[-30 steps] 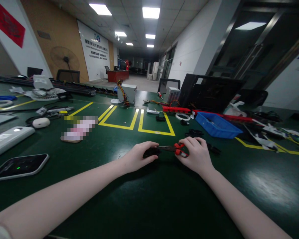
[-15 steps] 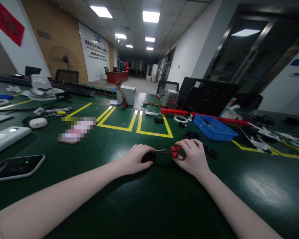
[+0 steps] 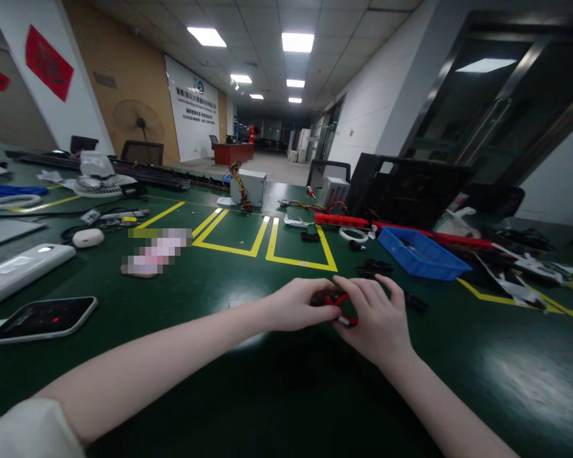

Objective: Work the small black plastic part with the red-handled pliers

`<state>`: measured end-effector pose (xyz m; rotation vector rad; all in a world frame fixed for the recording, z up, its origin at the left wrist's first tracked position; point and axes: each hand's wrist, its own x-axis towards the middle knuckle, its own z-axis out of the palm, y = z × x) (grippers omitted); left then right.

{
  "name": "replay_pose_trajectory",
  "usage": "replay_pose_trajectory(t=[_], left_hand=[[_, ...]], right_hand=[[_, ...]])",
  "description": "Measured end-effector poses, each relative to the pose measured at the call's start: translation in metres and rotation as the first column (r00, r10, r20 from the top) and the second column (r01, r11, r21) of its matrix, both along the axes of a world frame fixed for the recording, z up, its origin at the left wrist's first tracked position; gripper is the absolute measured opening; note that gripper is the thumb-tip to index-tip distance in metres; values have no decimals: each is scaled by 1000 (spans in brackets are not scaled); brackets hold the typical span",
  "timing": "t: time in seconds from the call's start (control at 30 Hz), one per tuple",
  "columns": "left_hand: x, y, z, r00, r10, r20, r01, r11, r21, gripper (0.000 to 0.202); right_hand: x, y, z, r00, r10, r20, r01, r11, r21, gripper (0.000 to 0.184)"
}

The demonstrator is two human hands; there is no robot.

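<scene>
A person's right hand (image 3: 375, 313) holds red-handled pliers (image 3: 335, 298) over the green table (image 3: 286, 394), near centre; the left hand (image 3: 296, 307) curls around them, its contents hidden. Likely stiff, fairly light, they suit a handle grip.

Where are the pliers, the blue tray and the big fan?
Pliers (image 3: 336, 298): head view, on a red handle.
Blue tray (image 3: 437, 270): head view, on its near outer wall.
Big fan (image 3: 141, 123): head view, on its dark middle.
</scene>
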<state>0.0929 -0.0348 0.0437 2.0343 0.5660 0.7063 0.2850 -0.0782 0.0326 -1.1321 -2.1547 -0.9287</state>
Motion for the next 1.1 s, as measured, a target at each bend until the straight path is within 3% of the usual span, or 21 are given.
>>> replay_pose_trajectory(t=[0.17, 0.33, 0.63, 0.77, 0.9, 1.03, 1.1], left_hand=[[21, 15, 7, 998, -60, 7, 60, 997, -44, 28], [17, 26, 3, 988, -141, 67, 151, 974, -171, 31], [19, 24, 2, 987, -153, 38, 158, 956, -247, 29], [21, 26, -2, 977, -174, 120, 201, 940, -277, 27], [20, 24, -3, 973, -173, 152, 205, 953, -223, 25], [19, 22, 0, 992, -68, 107, 74, 996, -55, 28], [23, 26, 4, 990, -15, 137, 21, 999, -42, 34]], right_hand=[[8, 1, 6, 997, -24, 78, 20, 998, 62, 44], [11, 11, 3, 990, 30, 136, -45, 993, 108, 50], [11, 14, -4, 995, -13, 103, 3, 996, 92, 61], [14, 16, -8, 995, -30, 98, 17, 992, 124, 56], [15, 13, -8, 996, -53, 77, 45, 994, 102, 58], [5, 1, -6, 995, -68, 74, 58, 991, 121, 61], [-11, -10, -4, 997, -30, 75, 19, 990, 140, 56]])
